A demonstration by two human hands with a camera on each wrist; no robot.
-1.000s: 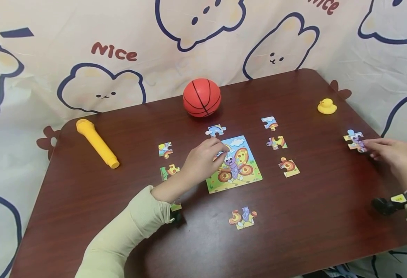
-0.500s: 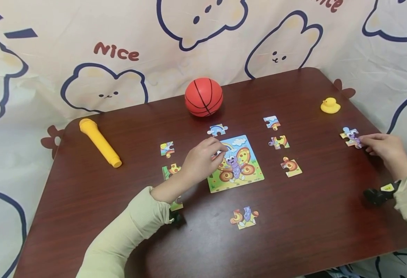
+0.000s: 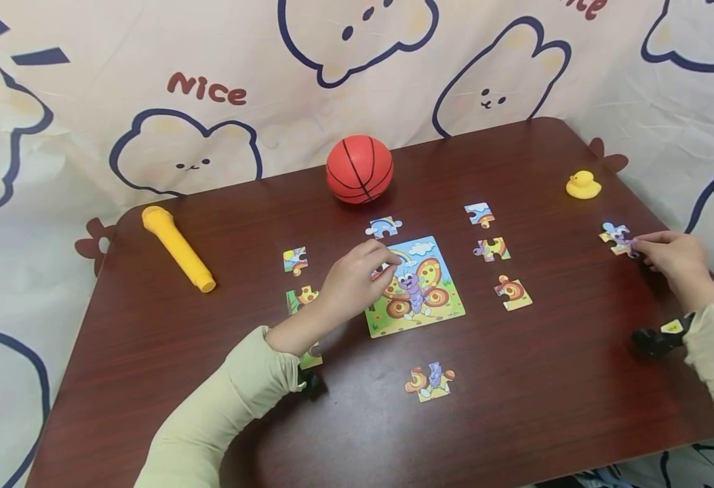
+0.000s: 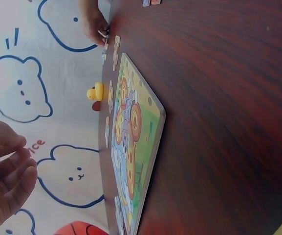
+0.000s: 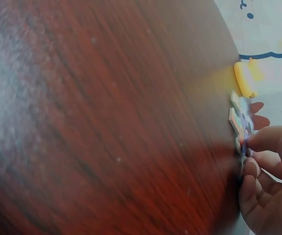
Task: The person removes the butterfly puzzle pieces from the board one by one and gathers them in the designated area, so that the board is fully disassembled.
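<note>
Over the square butterfly picture board (image 3: 414, 305) my left hand (image 3: 357, 278) hovers with its fingers loosely bent. Nothing shows between the thumb and fingers of that hand (image 4: 6, 171) in the left wrist view. Far to the right, near the table edge, my right hand (image 3: 677, 261) pinches a puzzle piece (image 3: 618, 238) with a purple butterfly face. The right wrist view has the thumb and finger at the near end of this piece (image 5: 241, 117), which is tilted up from the table.
Several loose puzzle pieces lie around the board, among them a rainbow piece (image 3: 384, 227) behind it and a purple-bodied piece (image 3: 431, 381) in front. A red toy basketball (image 3: 359, 169), a yellow toy microphone (image 3: 180, 251) and a yellow rubber duck (image 3: 584, 185) stand farther out.
My right hand has shifted slightly left over the table with the puzzle piece in its fingers. The left hand has stayed over the board. The head view has turned a little.
</note>
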